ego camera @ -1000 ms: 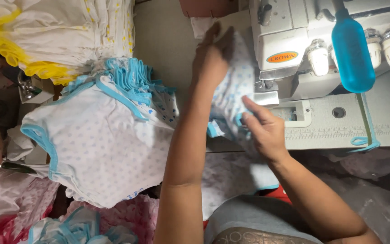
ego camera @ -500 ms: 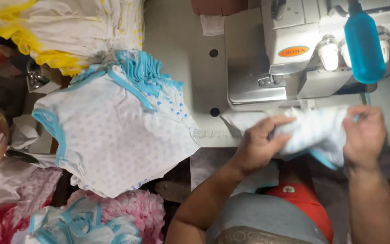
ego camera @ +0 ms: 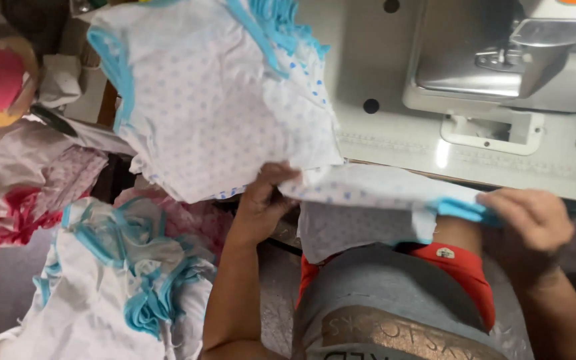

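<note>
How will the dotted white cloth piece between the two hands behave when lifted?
The dotted cloth piece is probably floppy: it sags and folds between the left hand and the right hand. It seems light, pinched only at its edges. Its blue trim may be slightly firmer.

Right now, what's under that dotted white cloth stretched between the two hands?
Under the dotted cloth held by the left hand and right hand hangs more of its fabric, then the person's lap in a red garment. The table edge behind it is partly covered.
</note>
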